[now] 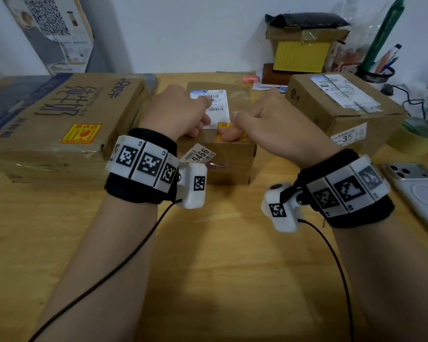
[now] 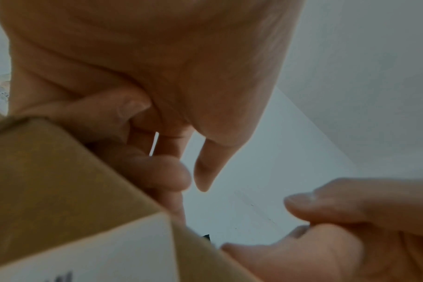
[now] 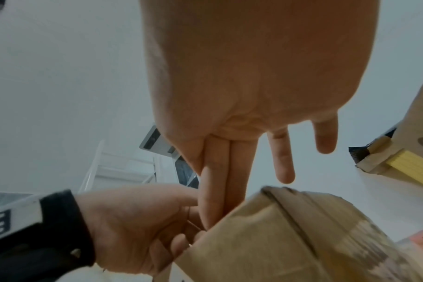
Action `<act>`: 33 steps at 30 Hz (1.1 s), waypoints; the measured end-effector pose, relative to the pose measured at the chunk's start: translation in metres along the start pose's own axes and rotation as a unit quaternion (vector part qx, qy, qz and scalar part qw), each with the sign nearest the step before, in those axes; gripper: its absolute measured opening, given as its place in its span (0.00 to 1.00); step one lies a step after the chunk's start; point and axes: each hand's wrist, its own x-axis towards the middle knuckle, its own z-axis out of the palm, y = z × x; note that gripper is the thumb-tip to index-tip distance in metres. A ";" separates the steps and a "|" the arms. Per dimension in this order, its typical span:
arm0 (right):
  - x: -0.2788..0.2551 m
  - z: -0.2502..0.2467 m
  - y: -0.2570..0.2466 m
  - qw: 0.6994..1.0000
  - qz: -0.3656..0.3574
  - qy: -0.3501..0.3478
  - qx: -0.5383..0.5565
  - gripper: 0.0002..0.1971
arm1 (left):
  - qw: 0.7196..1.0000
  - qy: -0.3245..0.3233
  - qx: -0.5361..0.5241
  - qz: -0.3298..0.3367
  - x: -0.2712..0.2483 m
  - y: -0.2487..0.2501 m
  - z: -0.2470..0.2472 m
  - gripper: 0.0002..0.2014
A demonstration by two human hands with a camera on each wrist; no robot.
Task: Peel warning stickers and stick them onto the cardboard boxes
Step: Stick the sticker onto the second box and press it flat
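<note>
A yellow warning sticker (image 1: 229,130) lies on the top of the small middle box (image 1: 229,154), near its front edge and just below the white shipping label (image 1: 214,104). The right hand (image 1: 273,119) presses its thumb (image 1: 229,135) flat across the sticker; its other fingers reach forward over the box, so this grip is wide, pressing and clasping nothing. The left hand (image 1: 181,112) sits on the box's left part with its fingers curled under at the label's lower edge; whether this grip holds anything cannot be told, as the left wrist view is blurred.

A large box (image 1: 67,119) stands to the left, already bearing a yellow sticker (image 1: 80,133) on its top. A third box (image 1: 341,107) stands to the right.

All three rest on a light wooden desk (image 1: 208,255) pushed against a white wall (image 1: 195,30). At the desk's right side are a phone (image 1: 415,191), a tape roll (image 1: 415,137) and a mesh pen cup (image 1: 376,72). An open carton (image 1: 304,49) with a dark bag on it stands at the back.
</note>
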 end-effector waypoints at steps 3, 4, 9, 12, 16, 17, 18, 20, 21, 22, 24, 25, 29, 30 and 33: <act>0.001 0.010 0.001 0.999 -0.009 0.014 -0.043 0.19 | 1.000 0.002 0.005 0.003 0.001 0.000 0.000 0.19; 0.003 0.013 0.001 0.998 -0.006 0.012 -0.057 0.19 | 1.000 0.001 0.004 0.003 0.001 0.000 0.000 0.19; 0.000 0.003 -0.004 0.999 -0.003 -0.004 -0.039 0.20 | 1.000 0.000 0.009 0.004 0.002 -0.002 -0.001 0.18; 0.002 0.007 0.001 0.999 0.002 0.013 -0.050 0.19 | 1.000 0.006 0.019 0.007 0.002 -0.001 0.001 0.18; 0.003 0.009 0.001 1.000 0.013 0.014 -0.020 0.19 | 0.999 0.006 0.029 0.012 0.001 0.000 0.003 0.15; 0.002 0.006 0.001 1.000 0.015 0.002 -0.014 0.19 | 0.999 0.005 0.030 0.012 0.001 -0.001 0.002 0.15; 0.002 0.002 0.002 1.000 0.014 -0.014 -0.005 0.20 | 0.999 0.004 0.030 0.012 0.001 -0.001 0.002 0.16; 0.001 0.001 0.003 1.000 0.012 -0.023 0.012 0.22 | 1.000 0.005 0.029 0.011 0.001 0.000 0.001 0.16; 0.001 0.003 0.003 1.000 0.014 -0.011 0.006 0.23 | 0.999 0.005 0.031 0.011 0.001 0.001 0.002 0.16; 0.003 0.005 0.005 1.000 0.018 0.009 -0.006 0.23 | 0.999 0.004 0.033 0.010 0.001 0.002 0.003 0.16; 0.006 0.010 0.007 0.998 0.023 0.052 -0.018 0.24 | 0.999 -0.002 0.036 0.007 0.001 0.004 0.005 0.17; 0.005 0.010 0.007 0.998 0.022 0.063 -0.010 0.25 | 0.999 -0.005 0.040 0.006 0.000 0.004 0.006 0.19; 0.005 0.007 0.009 0.997 0.036 0.059 0.037 0.25 | 0.998 -0.015 0.066 0.000 -0.003 0.008 0.008 0.34; 0.007 0.010 0.010 0.997 0.038 0.062 0.037 0.26 | 0.998 -0.017 0.067 -0.002 -0.003 0.008 0.008 0.35; 0.011 0.021 0.014 0.996 0.034 0.076 0.023 0.27 | 0.998 -0.020 0.067 0.001 -0.006 0.009 0.007 0.34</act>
